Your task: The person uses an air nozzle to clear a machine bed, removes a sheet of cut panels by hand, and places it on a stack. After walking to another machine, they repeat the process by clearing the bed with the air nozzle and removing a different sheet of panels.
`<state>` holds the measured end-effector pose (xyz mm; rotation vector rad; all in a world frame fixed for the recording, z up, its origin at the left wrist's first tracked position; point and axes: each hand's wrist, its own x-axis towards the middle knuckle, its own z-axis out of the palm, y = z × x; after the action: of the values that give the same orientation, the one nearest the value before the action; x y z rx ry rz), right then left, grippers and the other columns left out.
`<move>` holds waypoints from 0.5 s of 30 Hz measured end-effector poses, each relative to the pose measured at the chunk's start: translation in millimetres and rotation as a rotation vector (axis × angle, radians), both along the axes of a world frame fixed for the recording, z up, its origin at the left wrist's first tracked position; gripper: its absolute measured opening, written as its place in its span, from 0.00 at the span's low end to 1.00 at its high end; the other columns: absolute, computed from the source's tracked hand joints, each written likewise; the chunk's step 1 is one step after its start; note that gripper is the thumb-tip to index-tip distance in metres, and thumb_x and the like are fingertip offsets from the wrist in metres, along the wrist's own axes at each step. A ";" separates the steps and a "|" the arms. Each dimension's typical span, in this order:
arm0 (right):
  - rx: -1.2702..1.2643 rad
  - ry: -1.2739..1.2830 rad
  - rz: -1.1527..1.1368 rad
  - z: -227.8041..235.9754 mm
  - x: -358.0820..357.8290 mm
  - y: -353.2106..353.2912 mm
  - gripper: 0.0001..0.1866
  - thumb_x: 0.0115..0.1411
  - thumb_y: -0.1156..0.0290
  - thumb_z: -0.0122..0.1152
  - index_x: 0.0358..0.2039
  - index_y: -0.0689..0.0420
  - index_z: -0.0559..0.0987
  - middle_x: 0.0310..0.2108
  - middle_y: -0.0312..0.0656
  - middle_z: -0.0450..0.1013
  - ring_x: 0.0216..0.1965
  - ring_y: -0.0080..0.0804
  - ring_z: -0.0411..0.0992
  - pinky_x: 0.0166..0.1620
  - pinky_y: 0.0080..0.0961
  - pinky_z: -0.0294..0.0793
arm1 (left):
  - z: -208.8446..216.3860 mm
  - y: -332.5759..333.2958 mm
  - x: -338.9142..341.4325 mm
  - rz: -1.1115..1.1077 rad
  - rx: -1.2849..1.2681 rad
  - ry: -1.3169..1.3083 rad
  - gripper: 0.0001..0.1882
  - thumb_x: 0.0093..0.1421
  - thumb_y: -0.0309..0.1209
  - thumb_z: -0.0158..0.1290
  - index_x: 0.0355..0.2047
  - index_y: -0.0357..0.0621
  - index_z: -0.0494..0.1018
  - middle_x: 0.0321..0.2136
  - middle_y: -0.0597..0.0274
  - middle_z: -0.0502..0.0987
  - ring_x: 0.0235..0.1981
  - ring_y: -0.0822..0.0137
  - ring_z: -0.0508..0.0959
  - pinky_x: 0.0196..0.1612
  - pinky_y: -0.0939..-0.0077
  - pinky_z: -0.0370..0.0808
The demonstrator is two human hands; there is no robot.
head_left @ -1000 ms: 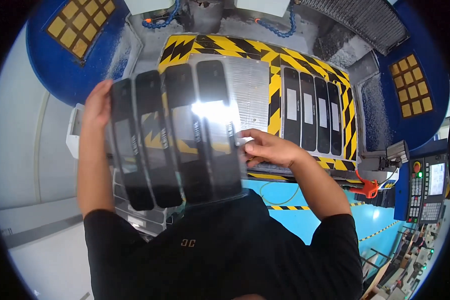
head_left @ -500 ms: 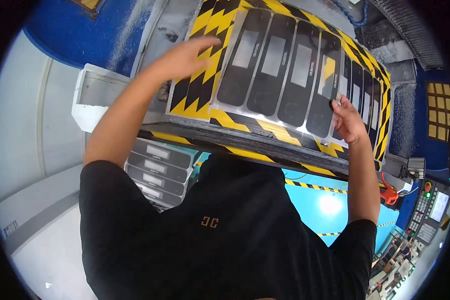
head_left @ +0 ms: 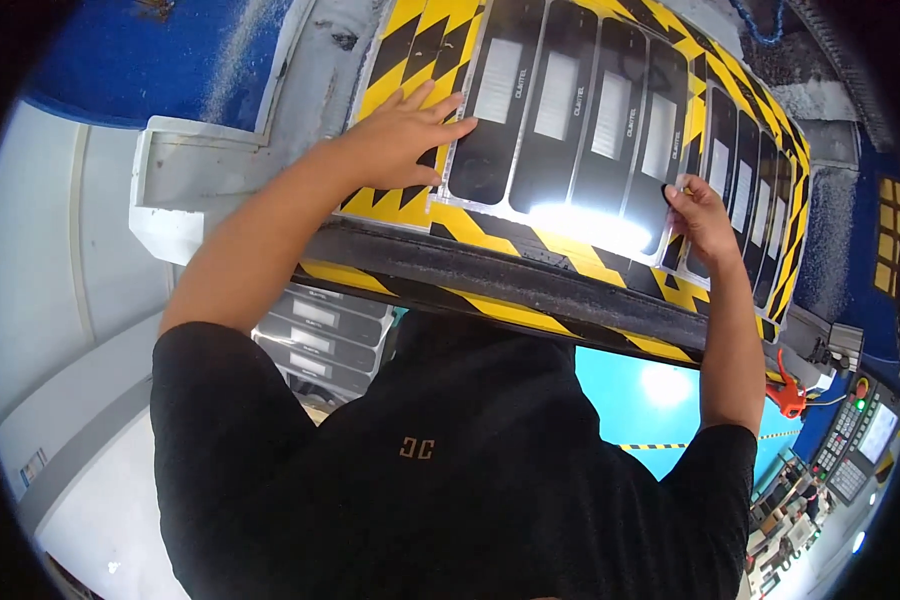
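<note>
A clear plastic sheet with several black rounded panels [head_left: 540, 175], each with a pale window, lies on a bed covered in yellow-and-black striped tape [head_left: 475, 230]. At the sheet's left edge my left hand [head_left: 395, 145] is open, its fingers spread over the tape and the fingertips meeting the edge. My right hand [head_left: 703, 220] pinches the lower right side of this sheet between thumb and fingers. To the right of that hand lies a second sheet of similar black panels [head_left: 745, 180]. Bright glare covers the lower part of the first sheet.
A dark machine ledge [head_left: 450, 265] runs along the near side of the bed. Below it, at left, sits a stack of similar panel sheets [head_left: 320, 335]. An orange air gun [head_left: 788, 395] hangs at right near a control panel [head_left: 855, 435].
My left hand has come down to the sheet's left edge, fingers spreading. The sheet now lies flatter, with my right hand still gripping it. Glare has appeared, and the view has shifted slightly.
</note>
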<state>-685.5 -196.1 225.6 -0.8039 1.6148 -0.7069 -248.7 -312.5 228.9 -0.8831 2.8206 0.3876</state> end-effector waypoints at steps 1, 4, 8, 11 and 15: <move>0.000 -0.008 -0.005 -0.5 0.2 -0.1 0.07 0.62 0.66 0.63 0.34 0.52 0.74 0.21 0.26 0.69 0.20 0.13 0.64 0.24 0.14 0.63 | 0.4 0.0 -0.2 0.010 0.012 -0.015 0.42 0.53 0.39 0.64 0.67 0.58 0.58 0.70 0.56 0.51 0.71 0.44 0.47 0.70 0.48 0.48; 0.010 -0.003 0.007 -3.5 -5.6 -0.1 0.07 0.62 0.66 0.64 0.34 0.53 0.74 0.20 0.26 0.68 0.20 0.13 0.64 0.25 0.13 0.63 | 3.4 1.0 -3.3 0.027 0.017 -0.036 0.41 0.53 0.39 0.64 0.66 0.57 0.59 0.70 0.57 0.51 0.71 0.46 0.46 0.71 0.52 0.46; 0.006 0.014 0.052 -5.1 -7.5 -0.1 0.09 0.63 0.62 0.63 0.34 0.50 0.73 0.21 0.26 0.68 0.20 0.13 0.66 0.25 0.12 0.65 | -0.2 1.1 -3.0 0.035 0.005 -0.037 0.41 0.53 0.39 0.64 0.66 0.59 0.59 0.70 0.59 0.51 0.71 0.47 0.46 0.71 0.51 0.45; 0.011 0.020 0.048 -6.8 -8.2 -0.2 0.09 0.63 0.62 0.63 0.34 0.50 0.73 0.21 0.26 0.69 0.20 0.14 0.66 0.25 0.13 0.65 | -2.0 2.0 -3.5 0.047 -0.003 -0.038 0.42 0.53 0.39 0.65 0.67 0.60 0.59 0.70 0.60 0.51 0.71 0.48 0.46 0.71 0.51 0.46; 0.011 0.022 0.040 -6.9 -8.2 -0.6 0.08 0.62 0.65 0.64 0.34 0.52 0.75 0.21 0.26 0.70 0.21 0.13 0.66 0.25 0.13 0.64 | -10.5 -2.0 0.7 0.005 -0.032 0.027 0.40 0.52 0.39 0.64 0.65 0.60 0.61 0.69 0.58 0.54 0.70 0.45 0.49 0.69 0.45 0.50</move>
<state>-693.7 -196.6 218.7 -0.8363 1.6168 -0.6624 -248.1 -314.5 218.4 -0.8978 2.8575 0.3591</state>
